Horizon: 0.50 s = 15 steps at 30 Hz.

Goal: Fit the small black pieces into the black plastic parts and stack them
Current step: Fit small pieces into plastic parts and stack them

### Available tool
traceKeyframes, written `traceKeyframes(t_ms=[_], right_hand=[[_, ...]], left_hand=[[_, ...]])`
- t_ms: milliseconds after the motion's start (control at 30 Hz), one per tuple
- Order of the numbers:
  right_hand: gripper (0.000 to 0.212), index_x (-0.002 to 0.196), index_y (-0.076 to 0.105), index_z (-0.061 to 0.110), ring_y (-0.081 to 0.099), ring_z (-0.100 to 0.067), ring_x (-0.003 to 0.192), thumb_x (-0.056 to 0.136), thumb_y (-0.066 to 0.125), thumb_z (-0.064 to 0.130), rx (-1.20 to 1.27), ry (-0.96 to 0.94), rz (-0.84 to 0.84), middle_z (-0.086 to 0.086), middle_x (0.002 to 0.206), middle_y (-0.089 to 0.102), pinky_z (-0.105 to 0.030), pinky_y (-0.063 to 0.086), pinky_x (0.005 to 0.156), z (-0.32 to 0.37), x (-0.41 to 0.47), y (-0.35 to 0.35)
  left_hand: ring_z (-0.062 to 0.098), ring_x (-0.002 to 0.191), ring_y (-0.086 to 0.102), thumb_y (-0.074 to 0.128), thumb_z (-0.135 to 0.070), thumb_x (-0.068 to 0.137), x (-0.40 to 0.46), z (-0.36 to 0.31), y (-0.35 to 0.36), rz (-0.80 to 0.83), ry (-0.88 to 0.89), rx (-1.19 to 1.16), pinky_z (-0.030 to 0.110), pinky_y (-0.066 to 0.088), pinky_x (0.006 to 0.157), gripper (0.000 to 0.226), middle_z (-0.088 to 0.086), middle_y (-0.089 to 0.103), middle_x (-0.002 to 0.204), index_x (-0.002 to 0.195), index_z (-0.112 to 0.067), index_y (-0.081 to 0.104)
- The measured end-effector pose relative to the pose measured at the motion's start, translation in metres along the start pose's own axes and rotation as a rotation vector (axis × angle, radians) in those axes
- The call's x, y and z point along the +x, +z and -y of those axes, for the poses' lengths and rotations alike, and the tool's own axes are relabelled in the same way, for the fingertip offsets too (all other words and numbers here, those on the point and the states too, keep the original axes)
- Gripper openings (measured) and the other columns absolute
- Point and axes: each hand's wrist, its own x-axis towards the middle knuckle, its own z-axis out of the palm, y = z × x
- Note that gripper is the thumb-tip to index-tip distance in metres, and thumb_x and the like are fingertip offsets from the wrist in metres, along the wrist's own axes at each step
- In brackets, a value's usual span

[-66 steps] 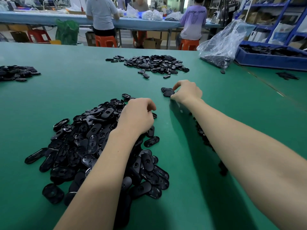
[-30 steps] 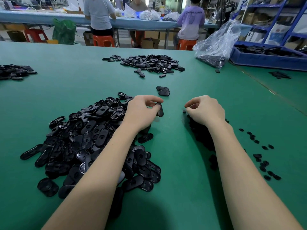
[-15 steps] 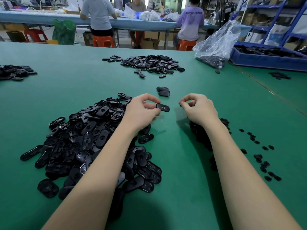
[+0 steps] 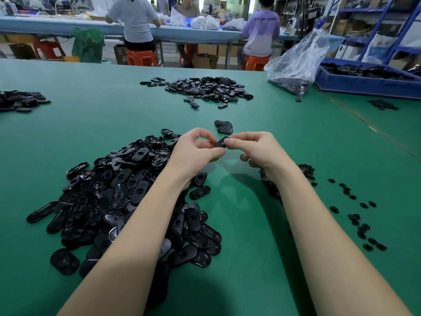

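Head view, items on the green table (image 4: 250, 224):

1. Black plastic part (image 4: 222, 142), one piece. Held above the middle of the table, between both hands. The left hand (image 4: 196, 151) pinches its near end with thumb and curled fingers; the right hand (image 4: 255, 147) meets it from the other side, fingertips (image 4: 230, 141) pinched against its far end. Whether a small piece sits under those fingertips cannot be told. Judged step: fitting in progress.

2. Heap of unfitted oval parts (image 4: 127, 197), large, toward the near left of the table, partly under the left forearm. Judged: the bulk of the work is left.

3. Small black pieces (image 4: 355, 215), loose scatter toward the right edge, with a denser cluster (image 4: 306, 168) partly hidden behind the right wrist.

4. Short stack (image 4: 223, 127), a few parts only, just beyond the hands at mid-table. Judged: the finished pile, barely begun.

5. Further heap of parts (image 4: 205, 88), toward the far edge, well apart from the hands; status unknown.

6. Another dark heap (image 4: 19, 100) at the left edge.

7. Clear plastic bag (image 4: 298, 58) and blue bin (image 4: 364, 84), far right corner, both holding dark parts.
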Motion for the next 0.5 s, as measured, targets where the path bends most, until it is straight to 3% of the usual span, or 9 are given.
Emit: traceKeyframes(t_ms=[167,300,500], right_hand=[[0.009,0.089,0.079,0.023,0.047,-0.003,0.051,0.083,0.083,0.027,0.048,-0.054,0.043,0.017,0.067,0.068,-0.013,0.034,0.045,-0.0001,0.0022,-0.0036],[0.011,0.093,0.079,0.02,0.047,-0.003,0.05,0.083,0.082,0.024,0.006,-0.11,0.07,0.015,0.067,0.068,-0.011,0.036,0.046,-0.0006,0.001,-0.0034],[0.005,0.09,0.076,0.022,0.046,-0.003,0.048,0.091,0.073,0.018,0.077,-0.131,-0.044,0.009,0.078,0.075,-0.01,0.037,0.046,0.0039,0.0009,0.0009]], left_hand=[[0.012,0.069,0.069,0.071,-0.007,0.09,-0.0022,-0.001,0.002,0.067,-0.017,-0.052,0.02,0.056,0.067,0.01,0.006,0.077,0.078,0.093,-0.011,0.063],[0.013,0.068,0.068,0.069,-0.001,0.09,-0.0025,-0.0013,0.0001,0.077,-0.02,-0.059,0.017,0.054,0.063,0.02,0.007,0.077,0.08,0.107,-0.01,0.063],[0.014,0.069,0.071,0.067,0.007,0.088,-0.001,-0.0004,-0.0009,0.0,0.0,-0.114,0.02,0.059,0.069,0.029,0.004,0.076,0.08,0.112,-0.01,0.07]])
